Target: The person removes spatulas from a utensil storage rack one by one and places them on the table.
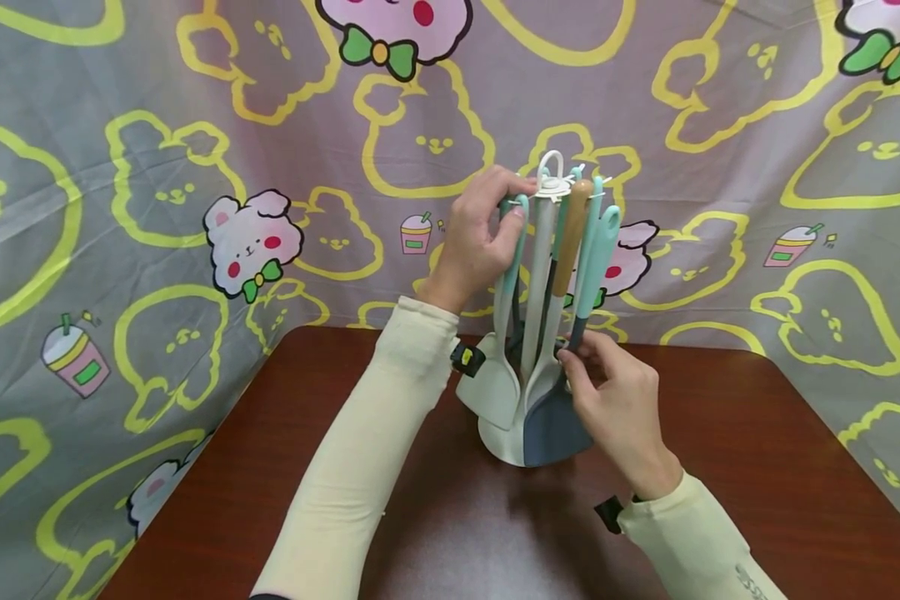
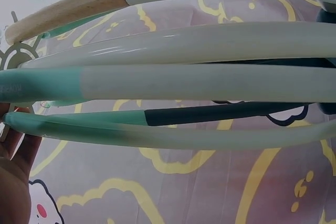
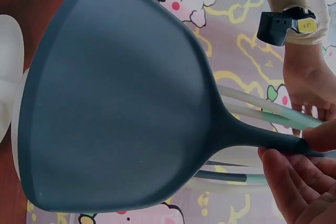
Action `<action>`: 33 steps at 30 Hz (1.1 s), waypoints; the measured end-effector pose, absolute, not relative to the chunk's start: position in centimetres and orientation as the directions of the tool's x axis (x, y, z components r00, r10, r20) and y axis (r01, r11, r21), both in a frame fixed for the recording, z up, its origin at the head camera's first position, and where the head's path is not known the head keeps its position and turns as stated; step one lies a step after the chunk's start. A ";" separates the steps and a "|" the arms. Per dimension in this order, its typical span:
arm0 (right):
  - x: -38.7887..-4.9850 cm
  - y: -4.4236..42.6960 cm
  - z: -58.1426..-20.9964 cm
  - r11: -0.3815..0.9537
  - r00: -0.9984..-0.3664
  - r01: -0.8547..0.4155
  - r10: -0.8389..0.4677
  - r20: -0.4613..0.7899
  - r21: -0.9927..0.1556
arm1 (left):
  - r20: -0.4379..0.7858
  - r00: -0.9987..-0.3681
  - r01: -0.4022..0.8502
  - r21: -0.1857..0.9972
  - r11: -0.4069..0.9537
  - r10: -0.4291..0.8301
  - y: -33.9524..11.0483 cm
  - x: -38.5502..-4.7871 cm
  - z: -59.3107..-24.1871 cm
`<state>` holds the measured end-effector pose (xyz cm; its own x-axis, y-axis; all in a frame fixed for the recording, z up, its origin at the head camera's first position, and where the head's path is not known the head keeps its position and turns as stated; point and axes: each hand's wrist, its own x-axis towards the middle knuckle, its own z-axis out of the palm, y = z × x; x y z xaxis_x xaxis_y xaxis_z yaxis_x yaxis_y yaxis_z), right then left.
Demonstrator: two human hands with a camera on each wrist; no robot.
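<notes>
A white rack point(image 1: 552, 188) with a loop on top stands on the table, hung round with utensils. At its top left, the left hand point(image 1: 480, 229) pinches the mint handle end of a white utensil point(image 1: 492, 387). Low on the right, the right hand point(image 1: 621, 408) pinches the dark neck of a grey-blue turner point(image 1: 555, 427) with a mint handle, its blade point(image 3: 121, 98) large in the right wrist view. Between them hangs a utensil with a wooden handle point(image 1: 572, 237). In the left wrist view the left hand point(image 2: 16, 177) shows only partly, at the handle ends.
The rack stands on a dark red-brown table point(image 1: 315, 417), whose far edge meets a patterned cloth point(image 1: 330, 167) hanging behind. A white rounded thing point(image 3: 9, 77) shows at the left edge of the right wrist view.
</notes>
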<state>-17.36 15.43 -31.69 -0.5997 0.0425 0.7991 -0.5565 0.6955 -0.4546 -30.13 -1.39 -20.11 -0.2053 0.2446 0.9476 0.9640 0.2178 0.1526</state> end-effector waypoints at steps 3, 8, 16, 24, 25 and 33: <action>-17.3 15.5 -31.7 0.696 -0.599 -0.557 0.041 0.799 -0.453 | 0.946 -0.208 0.964 0.155 0.218 0.247 -1.5 -30.1 -20.1; -17.3 15.9 -31.8 0.703 -0.595 -0.552 0.044 0.803 -0.448 | 0.943 -0.213 0.964 0.159 0.215 0.257 -1.4 -30.2 -20.2; -17.1 16.7 -31.8 0.703 -0.595 -0.551 0.047 0.802 -0.450 | 0.943 -0.213 0.962 0.158 0.221 0.255 -1.5 -30.3 -20.1; -17.1 17.5 -31.7 0.692 -0.587 -0.563 0.051 0.808 -0.452 | 0.942 -0.213 0.962 0.156 0.225 0.258 -1.4 -30.3 -20.1; -17.1 17.6 -31.7 0.698 -0.587 -0.558 0.051 0.808 -0.449 | 0.942 -0.214 0.962 0.156 0.225 0.259 -1.5 -30.3 -20.1; -17.2 18.5 -31.7 0.721 -0.594 -0.537 0.047 0.803 -0.439 | 0.946 -0.198 0.965 0.142 0.221 0.257 -1.5 -30.4 -20.2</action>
